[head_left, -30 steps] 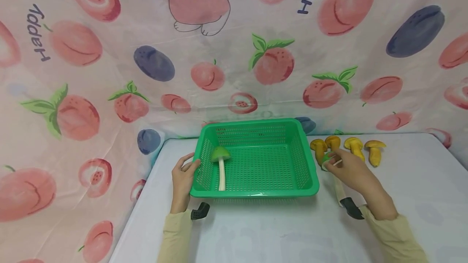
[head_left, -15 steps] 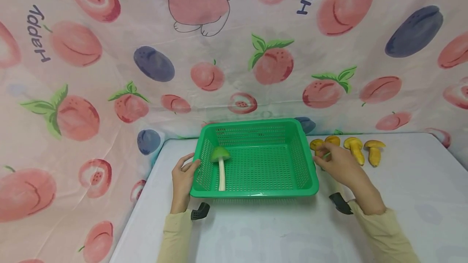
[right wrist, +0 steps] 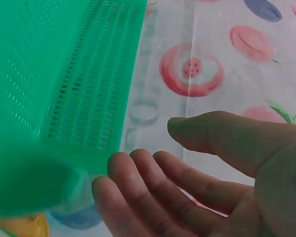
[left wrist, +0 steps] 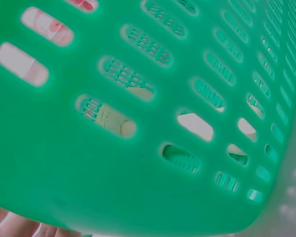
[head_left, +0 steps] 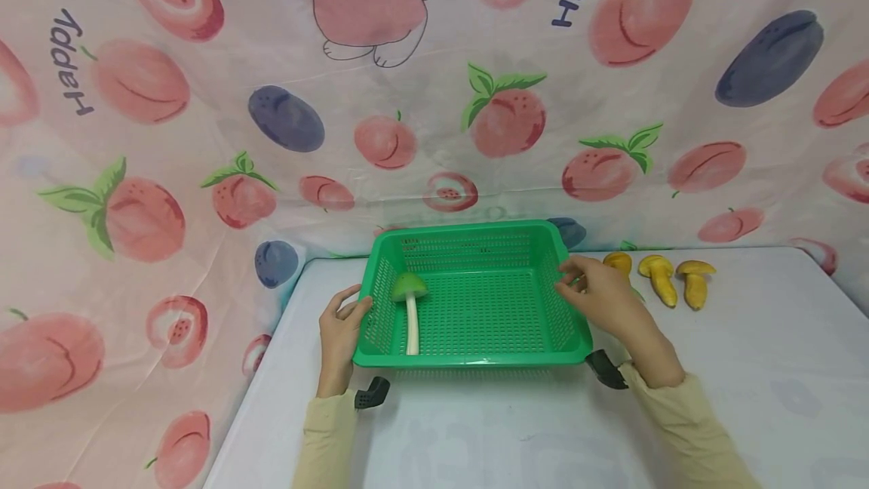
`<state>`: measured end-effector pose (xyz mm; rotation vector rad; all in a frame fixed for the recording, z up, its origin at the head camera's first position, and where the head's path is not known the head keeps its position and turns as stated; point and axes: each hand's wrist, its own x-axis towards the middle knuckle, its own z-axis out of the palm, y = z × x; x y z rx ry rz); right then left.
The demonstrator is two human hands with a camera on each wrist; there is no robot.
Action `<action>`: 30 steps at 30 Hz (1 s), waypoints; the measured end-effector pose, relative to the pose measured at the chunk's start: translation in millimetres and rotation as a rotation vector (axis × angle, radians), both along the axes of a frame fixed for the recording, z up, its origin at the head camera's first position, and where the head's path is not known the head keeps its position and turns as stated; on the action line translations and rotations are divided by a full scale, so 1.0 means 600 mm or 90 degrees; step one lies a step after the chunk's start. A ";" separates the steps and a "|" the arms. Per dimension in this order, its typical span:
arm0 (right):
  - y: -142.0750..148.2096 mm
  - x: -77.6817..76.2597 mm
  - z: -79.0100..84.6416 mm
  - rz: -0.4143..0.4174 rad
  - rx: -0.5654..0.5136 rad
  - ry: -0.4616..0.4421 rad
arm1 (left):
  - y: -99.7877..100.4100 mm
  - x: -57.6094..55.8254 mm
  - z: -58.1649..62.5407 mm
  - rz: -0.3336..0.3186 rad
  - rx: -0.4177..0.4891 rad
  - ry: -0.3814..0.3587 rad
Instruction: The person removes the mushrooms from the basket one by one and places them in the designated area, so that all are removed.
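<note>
A green plastic basket (head_left: pixel 475 357) stands on the table. My left hand (head_left: pixel 339 330) grips its left rim, thumb over the edge; in the left wrist view only some fingers (left wrist: pixel 24 227) show below the basket wall. Inside, on the left, lies a mushroom with a green cap (head_left: pixel 409 287) and long white stem. My right hand (head_left: pixel 607 300) is at the basket's right rim, fingers loosely bent, holding nothing; whether it touches the rim I cannot tell. A bit of green (head_left: pixel 638 294) peeks out behind it.
Yellow mushrooms (head_left: pixel 657 278) lie right of the basket near the table's back edge, one partly behind my right hand. A fruit-print cloth (head_left: pixel 448 134) hangs behind the table (head_left: pixel 475 436).
My right hand has moved left from the green-capped mushroom beside the yellow ones to the basket's right rim, covering the leftmost yellow mushroom. The left hand and basket have stayed put.
</note>
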<state>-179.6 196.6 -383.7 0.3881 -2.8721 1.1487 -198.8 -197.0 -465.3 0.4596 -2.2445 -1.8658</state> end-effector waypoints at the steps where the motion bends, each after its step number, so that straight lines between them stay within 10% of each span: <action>1: -0.003 -0.001 0.001 0.001 0.000 -0.001 | 0.000 0.000 0.000 -0.001 -0.001 0.000; 30: -0.086 -0.049 -0.019 0.049 -0.030 -0.056 | -0.003 -0.003 -0.001 -0.001 0.016 -0.013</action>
